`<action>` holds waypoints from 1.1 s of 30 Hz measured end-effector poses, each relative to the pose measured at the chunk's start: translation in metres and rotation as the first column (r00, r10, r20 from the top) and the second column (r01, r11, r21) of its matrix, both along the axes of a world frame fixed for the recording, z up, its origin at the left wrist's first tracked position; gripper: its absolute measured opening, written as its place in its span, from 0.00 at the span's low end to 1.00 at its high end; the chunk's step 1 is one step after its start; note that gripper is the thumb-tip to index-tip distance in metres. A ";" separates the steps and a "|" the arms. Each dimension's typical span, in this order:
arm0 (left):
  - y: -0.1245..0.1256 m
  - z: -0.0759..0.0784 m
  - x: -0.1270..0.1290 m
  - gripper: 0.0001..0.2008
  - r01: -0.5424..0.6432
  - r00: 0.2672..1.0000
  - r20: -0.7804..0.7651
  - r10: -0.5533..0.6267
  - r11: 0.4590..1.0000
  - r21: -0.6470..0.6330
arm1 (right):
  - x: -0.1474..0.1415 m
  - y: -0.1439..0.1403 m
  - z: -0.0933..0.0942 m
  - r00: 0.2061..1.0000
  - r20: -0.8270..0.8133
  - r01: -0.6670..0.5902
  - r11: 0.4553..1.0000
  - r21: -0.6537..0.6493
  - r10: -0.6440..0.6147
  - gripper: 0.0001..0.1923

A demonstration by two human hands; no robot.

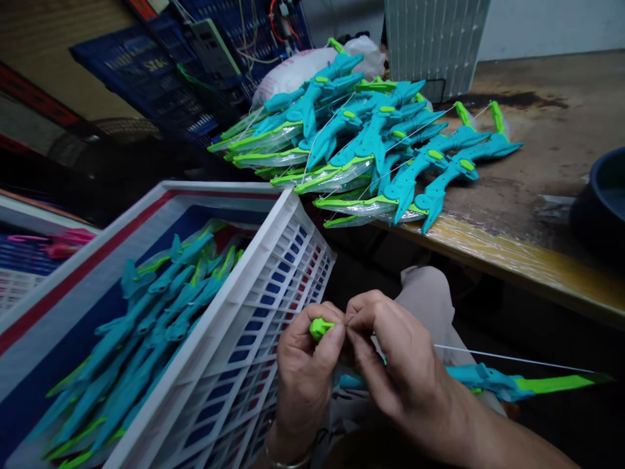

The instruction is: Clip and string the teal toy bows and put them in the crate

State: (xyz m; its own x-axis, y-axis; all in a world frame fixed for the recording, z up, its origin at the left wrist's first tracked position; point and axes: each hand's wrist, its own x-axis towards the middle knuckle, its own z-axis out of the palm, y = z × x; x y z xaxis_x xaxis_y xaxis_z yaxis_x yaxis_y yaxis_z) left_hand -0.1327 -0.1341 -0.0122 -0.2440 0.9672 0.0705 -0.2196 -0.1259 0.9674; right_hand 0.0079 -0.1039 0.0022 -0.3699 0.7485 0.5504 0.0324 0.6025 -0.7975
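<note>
Pinching the green piece (319,328) at lower centre, my left hand (303,370) apparently steadies it. My right hand (403,355) pinches close beside, its contents hidden.

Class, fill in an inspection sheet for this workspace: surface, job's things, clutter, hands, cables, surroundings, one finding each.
Surface: brown table, dark stain near the back, yellowish front edge.
Job's things: a blue-and-green bow-shaped piece with white string near the lap; similar pieces heaped on the table, more inside the white crate.
Clutter: whitish bag behind the heap; dark round container at right.
Hands: left hand grips a green end; right hand has fingertips pinched beside it, contents unclear.
Cables: red and pale wires at the back.
Surroundings: dark blue rack; upright ribbed panel.
</note>
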 end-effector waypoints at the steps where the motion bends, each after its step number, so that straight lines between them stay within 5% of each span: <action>1: 0.000 -0.002 0.001 0.07 -0.024 0.999 -0.035 0.025 1.000 0.013 | 0.002 0.000 0.002 1.000 0.004 -0.022 0.995 -0.096 0.023 0.07; 5: -0.003 -0.007 0.003 0.07 -0.073 0.981 -0.175 0.087 0.994 0.084 | 0.007 0.003 0.008 0.997 -0.025 -0.072 0.936 -0.344 0.068 0.06; 8: -0.004 -0.008 0.003 0.06 -0.073 0.971 -0.222 0.092 0.993 0.092 | 0.008 0.006 0.007 0.997 -0.048 -0.076 0.920 -0.385 0.062 0.05; 13: -0.002 -0.010 -0.001 0.08 -0.058 0.970 -0.233 0.063 0.998 0.029 | 0.004 0.004 0.000 0.999 -0.048 0.000 0.965 -0.263 -0.013 0.07; 18: 0.005 -0.005 -0.006 0.11 0.127 0.992 0.026 -0.125 0.983 -0.132 | -0.003 0.004 -0.015 0.986 -0.117 0.108 0.990 -0.095 -0.119 0.07; 25: 0.009 0.004 -0.006 0.12 0.208 0.968 0.174 -0.182 0.967 -0.145 | -0.008 0.009 -0.037 0.973 -0.143 0.213 0.947 0.242 -0.183 0.07; 33: 0.010 0.004 -0.005 0.11 0.204 0.970 0.169 -0.175 0.964 -0.172 | -0.010 0.007 -0.039 0.971 -0.158 0.218 0.941 0.259 -0.182 0.12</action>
